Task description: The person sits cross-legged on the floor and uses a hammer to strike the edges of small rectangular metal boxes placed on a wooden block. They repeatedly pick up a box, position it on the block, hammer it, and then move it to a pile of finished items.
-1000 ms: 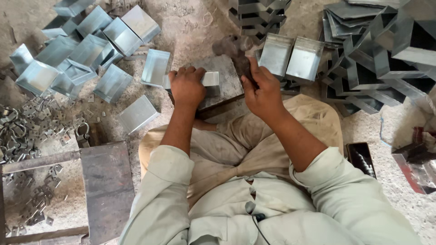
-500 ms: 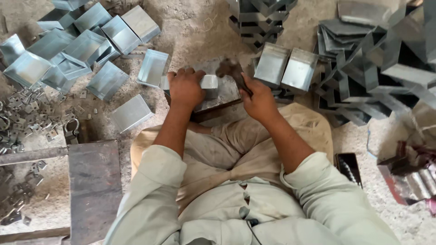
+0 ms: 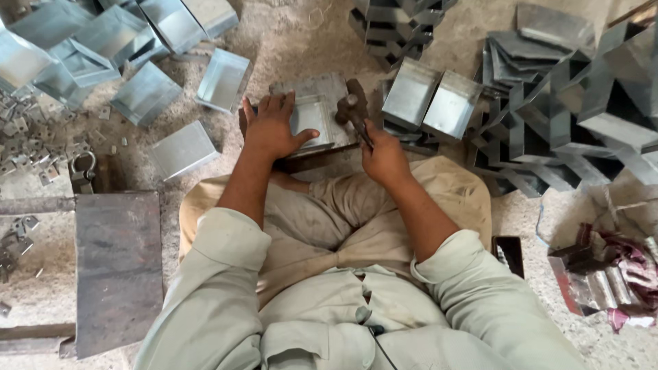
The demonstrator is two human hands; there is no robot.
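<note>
I sit cross-legged on a sandy floor. My left hand presses flat on a folded sheet-metal piece that lies on a dark metal block in front of my knees. My right hand grips the handle of a hammer. The hammer's head rests at the right edge of the sheet-metal piece.
Folded metal trays lie just right of the hammer. More trays are scattered at the upper left, and stacked bent sheets fill the upper right. A heavy steel plate sits at my left. Small metal scraps litter the far left.
My left hand has spread flat over the metal piece. The hammer has come down to the piece's right edge. The view has shifted slightly.
</note>
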